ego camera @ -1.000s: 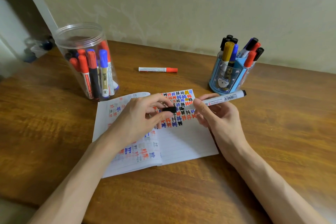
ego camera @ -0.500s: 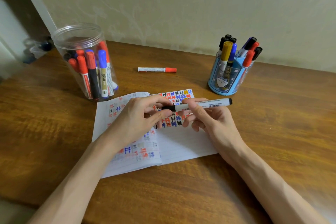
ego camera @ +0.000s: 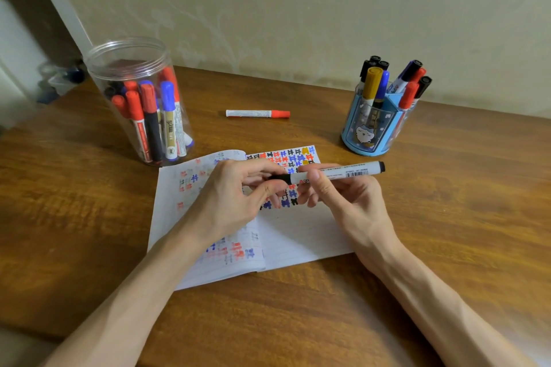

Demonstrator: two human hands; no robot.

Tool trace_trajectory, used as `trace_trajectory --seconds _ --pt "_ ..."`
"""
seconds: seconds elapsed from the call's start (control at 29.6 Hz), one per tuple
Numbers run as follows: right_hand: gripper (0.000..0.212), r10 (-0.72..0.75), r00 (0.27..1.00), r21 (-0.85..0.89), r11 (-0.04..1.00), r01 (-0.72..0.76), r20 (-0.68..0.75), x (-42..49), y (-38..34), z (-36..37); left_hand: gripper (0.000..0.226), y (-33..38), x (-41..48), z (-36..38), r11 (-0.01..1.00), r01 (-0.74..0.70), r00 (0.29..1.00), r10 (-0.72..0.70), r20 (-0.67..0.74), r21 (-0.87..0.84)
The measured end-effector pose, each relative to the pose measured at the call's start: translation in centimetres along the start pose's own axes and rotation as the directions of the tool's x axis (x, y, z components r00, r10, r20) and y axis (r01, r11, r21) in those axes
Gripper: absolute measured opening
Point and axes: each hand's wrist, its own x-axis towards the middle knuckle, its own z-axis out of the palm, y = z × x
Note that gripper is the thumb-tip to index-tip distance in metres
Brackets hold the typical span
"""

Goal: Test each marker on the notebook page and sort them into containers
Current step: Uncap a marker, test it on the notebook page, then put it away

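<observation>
A brown wooden table [ego camera: 447,217] fills the view, and its far edge meets a beige wall [ego camera: 298,9] with a faint leafy pattern. At upper left a white frame [ego camera: 65,9] stands beside a dark gap. A clear jar [ego camera: 128,56] of markers stands at far left, near the table's left corner. A blue holder [ego camera: 369,128] of markers stands at far right, and a red marker [ego camera: 256,113] lies flat between them, apart from both. An open notebook [ego camera: 298,235] lies in the middle, the top of its right page crowded with red, blue and black marks. Above that page both hands hold one marker [ego camera: 343,172] level. The left hand [ego camera: 235,199] pinches its black cap [ego camera: 281,178], and the right hand [ego camera: 348,199] grips the white barrel between thumb and fingers. I cannot tell whether the cap is fully seated. Bare wood spreads wide to the right of the notebook and toward the near edge under the forearms.
</observation>
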Motion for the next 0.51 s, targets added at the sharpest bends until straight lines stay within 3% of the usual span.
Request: trace_trajectory --seconds 0.2,0.37,0.51 --pt "0.026 0.069 0.997 0.076 0.995 -0.071 0.033 0.6 -0.2 -1.4 0.018 0.2 0.1 0.6 0.996 0.014 1.0 -0.011 0.028 -0.086" --pt "0.026 0.152 0.986 0.321 0.939 -0.123 -0.065 1.1 -0.5 -2.9 0.015 0.0 0.2 -0.1 0.994 0.068 0.998 -0.067 0.009 -0.09" --pt "0.017 0.127 0.992 0.147 0.982 -0.122 -0.024 0.9 0.1 -3.1 0.013 -0.1 0.2 -0.7 0.977 0.084 0.993 -0.099 -0.065 -0.194"
